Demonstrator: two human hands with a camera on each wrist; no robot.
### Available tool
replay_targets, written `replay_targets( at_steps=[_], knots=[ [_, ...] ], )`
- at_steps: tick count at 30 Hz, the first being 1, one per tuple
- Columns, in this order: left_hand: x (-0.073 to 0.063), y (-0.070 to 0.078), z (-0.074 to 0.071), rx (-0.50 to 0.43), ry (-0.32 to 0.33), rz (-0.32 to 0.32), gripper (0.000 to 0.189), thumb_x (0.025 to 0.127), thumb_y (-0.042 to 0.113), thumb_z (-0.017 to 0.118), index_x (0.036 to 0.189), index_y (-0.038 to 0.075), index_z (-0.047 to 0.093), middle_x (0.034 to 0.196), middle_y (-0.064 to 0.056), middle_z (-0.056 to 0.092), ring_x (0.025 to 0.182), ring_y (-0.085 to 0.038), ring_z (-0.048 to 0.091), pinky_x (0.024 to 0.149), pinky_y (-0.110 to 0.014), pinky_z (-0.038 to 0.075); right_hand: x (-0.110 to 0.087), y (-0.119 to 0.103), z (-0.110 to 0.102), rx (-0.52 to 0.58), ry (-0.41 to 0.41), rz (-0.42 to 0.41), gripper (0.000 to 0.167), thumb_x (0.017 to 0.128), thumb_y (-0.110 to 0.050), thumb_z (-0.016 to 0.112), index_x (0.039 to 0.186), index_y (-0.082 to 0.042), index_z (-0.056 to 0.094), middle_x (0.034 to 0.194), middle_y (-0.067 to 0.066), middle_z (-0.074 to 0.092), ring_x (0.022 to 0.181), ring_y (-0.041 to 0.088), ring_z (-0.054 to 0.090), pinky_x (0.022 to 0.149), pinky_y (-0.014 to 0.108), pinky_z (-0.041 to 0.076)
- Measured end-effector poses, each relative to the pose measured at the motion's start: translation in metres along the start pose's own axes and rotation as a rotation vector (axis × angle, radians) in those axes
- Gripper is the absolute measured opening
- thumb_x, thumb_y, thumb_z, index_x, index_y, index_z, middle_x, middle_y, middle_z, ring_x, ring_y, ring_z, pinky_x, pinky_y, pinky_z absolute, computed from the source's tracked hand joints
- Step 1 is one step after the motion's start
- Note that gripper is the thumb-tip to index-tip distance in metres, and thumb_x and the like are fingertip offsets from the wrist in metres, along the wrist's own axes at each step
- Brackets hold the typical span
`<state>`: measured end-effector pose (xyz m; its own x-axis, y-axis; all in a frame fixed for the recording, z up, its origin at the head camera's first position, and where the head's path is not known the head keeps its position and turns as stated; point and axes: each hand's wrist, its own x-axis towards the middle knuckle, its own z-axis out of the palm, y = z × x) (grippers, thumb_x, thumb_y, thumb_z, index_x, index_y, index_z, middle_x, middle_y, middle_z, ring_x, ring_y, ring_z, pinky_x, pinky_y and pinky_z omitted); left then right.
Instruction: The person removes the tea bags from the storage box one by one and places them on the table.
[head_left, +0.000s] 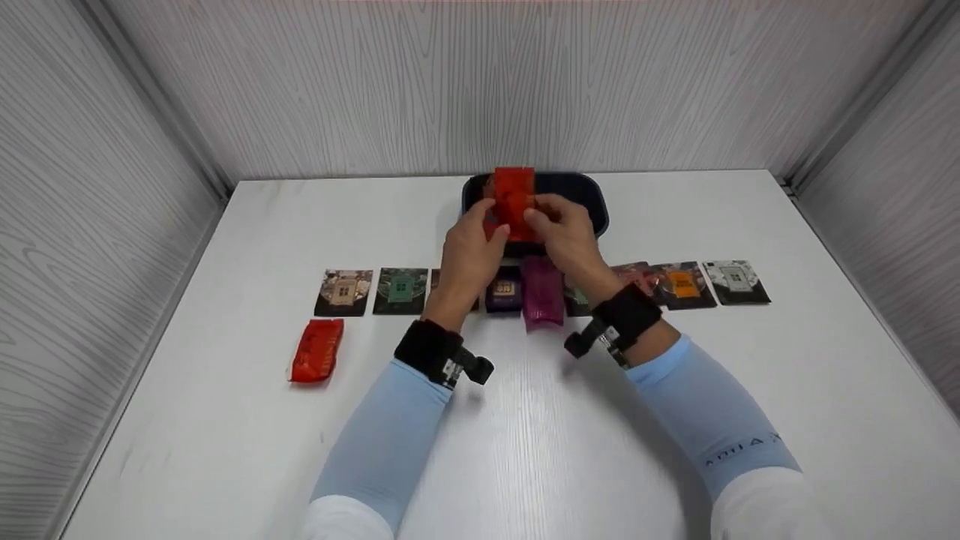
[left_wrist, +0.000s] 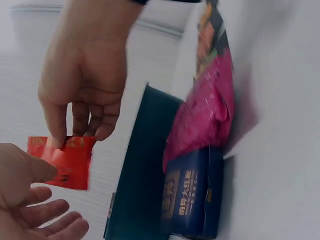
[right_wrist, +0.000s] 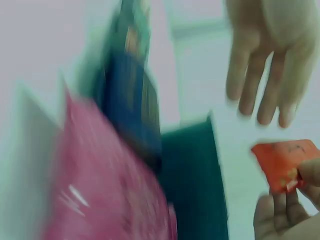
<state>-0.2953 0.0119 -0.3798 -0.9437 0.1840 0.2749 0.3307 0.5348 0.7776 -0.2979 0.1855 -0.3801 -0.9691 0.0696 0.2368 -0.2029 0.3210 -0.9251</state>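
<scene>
The shiny, flat oblong red packet is held over a dark round-cornered bin, its long axis running away from the person, one short end toward the wood-grained wall. The right hand pinches it, while the left hand, fingers loosely extended, sits just beside it; whether the left thumb touches is unclear. Nearer lie a crinkled magenta pouch and a boxy dark-blue pack.

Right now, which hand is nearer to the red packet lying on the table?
Left. The left hand is beyond the lying red packet and to its right; the right hand, pinching another red packet, is farther right.
</scene>
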Motion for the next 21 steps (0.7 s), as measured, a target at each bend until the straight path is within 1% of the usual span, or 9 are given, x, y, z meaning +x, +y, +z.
replay_targets(
  at_steps=[2, 4, 7, 9, 11, 14, 17, 19, 21],
  knots=[
    [-0.008, 0.001, -0.003, -0.104, -0.005, -0.03, 0.052, 0.107, 0.025, 0.064, 0.154, 0.008, 0.049, 0.142, -0.011, 0.065, 0.129, -0.022, 0.063, 0.106, -0.037, 0.054, -0.016, -0.001, 0.002, 0.06, -0.024, -0.029, 0.026, 0.104, -0.015, 0.068, 0.128, -0.004, 0.07, 0.113, 0.014, 0.073, 0.097, 0.019, 0.068, 0.083, 0.034, 0.06],
    [-0.016, 0.0, -0.006, -0.178, -0.016, -0.039, 0.049, 0.106, 0.024, 0.067, 0.15, 0.01, 0.053, 0.133, -0.01, 0.068, 0.122, -0.02, 0.067, 0.099, -0.036, 0.057, -0.03, 0.001, 0.003, 0.089, -0.037, -0.067, 0.028, 0.102, -0.009, 0.07, 0.128, -0.001, 0.065, 0.113, 0.017, 0.074, 0.099, 0.02, 0.07, 0.083, 0.03, 0.061],
    [-0.029, -0.003, -0.007, -0.243, -0.043, -0.051, 0.04, 0.102, 0.02, 0.072, 0.14, 0.012, 0.06, 0.122, -0.008, 0.071, 0.113, -0.02, 0.071, 0.091, -0.035, 0.06, -0.047, 0.007, 0.002, 0.072, -0.027, -0.112, 0.035, 0.1, -0.007, 0.072, 0.132, -0.002, 0.058, 0.114, 0.017, 0.075, 0.101, 0.02, 0.073, 0.081, 0.024, 0.061],
    [-0.037, -0.004, -0.006, -0.263, -0.074, -0.063, 0.036, 0.1, 0.018, 0.075, 0.134, 0.012, 0.063, 0.118, -0.008, 0.072, 0.109, -0.02, 0.072, 0.089, -0.035, 0.061, -0.058, 0.012, 0.001, 0.058, -0.014, -0.13, 0.039, 0.099, -0.006, 0.074, 0.134, -0.003, 0.056, 0.113, 0.018, 0.076, 0.101, 0.022, 0.074, 0.08, 0.024, 0.061],
    [-0.043, -0.005, -0.006, -0.276, -0.103, -0.076, 0.036, 0.099, 0.018, 0.076, 0.132, 0.013, 0.062, 0.118, -0.007, 0.072, 0.108, -0.02, 0.071, 0.091, -0.035, 0.061, -0.067, 0.016, 0.0, 0.038, -0.006, -0.139, 0.043, 0.097, -0.007, 0.076, 0.134, -0.005, 0.055, 0.113, 0.017, 0.077, 0.099, 0.022, 0.074, 0.079, 0.023, 0.061],
    [-0.05, -0.004, -0.006, -0.296, -0.131, -0.087, 0.041, 0.099, 0.017, 0.076, 0.135, 0.012, 0.057, 0.119, -0.008, 0.07, 0.108, -0.021, 0.071, 0.093, -0.035, 0.061, -0.078, 0.021, 0.001, 0.034, -0.014, -0.159, 0.045, 0.096, -0.006, 0.077, 0.135, -0.003, 0.054, 0.11, 0.018, 0.076, 0.097, 0.023, 0.074, 0.08, 0.022, 0.061],
    [-0.055, -0.005, -0.008, -0.312, -0.143, -0.09, 0.048, 0.099, 0.014, 0.076, 0.14, 0.013, 0.051, 0.119, -0.009, 0.07, 0.106, -0.021, 0.071, 0.091, -0.037, 0.061, -0.084, 0.022, 0.003, 0.023, -0.044, -0.172, 0.046, 0.095, -0.005, 0.077, 0.134, -0.002, 0.052, 0.107, 0.018, 0.076, 0.094, 0.023, 0.075, 0.079, 0.022, 0.061],
    [-0.058, -0.006, -0.011, -0.298, -0.159, -0.091, 0.053, 0.098, 0.013, 0.076, 0.143, 0.015, 0.048, 0.119, -0.009, 0.071, 0.103, -0.022, 0.072, 0.089, -0.037, 0.062, -0.087, 0.022, 0.004, 0.007, -0.067, -0.164, 0.046, 0.096, -0.006, 0.078, 0.134, -0.002, 0.052, 0.106, 0.018, 0.077, 0.091, 0.023, 0.075, 0.076, 0.022, 0.061],
    [-0.06, -0.009, -0.017, -0.256, -0.19, -0.091, 0.056, 0.098, 0.012, 0.076, 0.145, 0.016, 0.045, 0.119, -0.009, 0.072, 0.102, -0.022, 0.071, 0.087, -0.037, 0.062, -0.089, 0.021, 0.005, -0.024, -0.083, -0.151, 0.045, 0.096, -0.008, 0.077, 0.134, -0.002, 0.052, 0.106, 0.017, 0.077, 0.091, 0.022, 0.074, 0.074, 0.021, 0.059]
  ],
)
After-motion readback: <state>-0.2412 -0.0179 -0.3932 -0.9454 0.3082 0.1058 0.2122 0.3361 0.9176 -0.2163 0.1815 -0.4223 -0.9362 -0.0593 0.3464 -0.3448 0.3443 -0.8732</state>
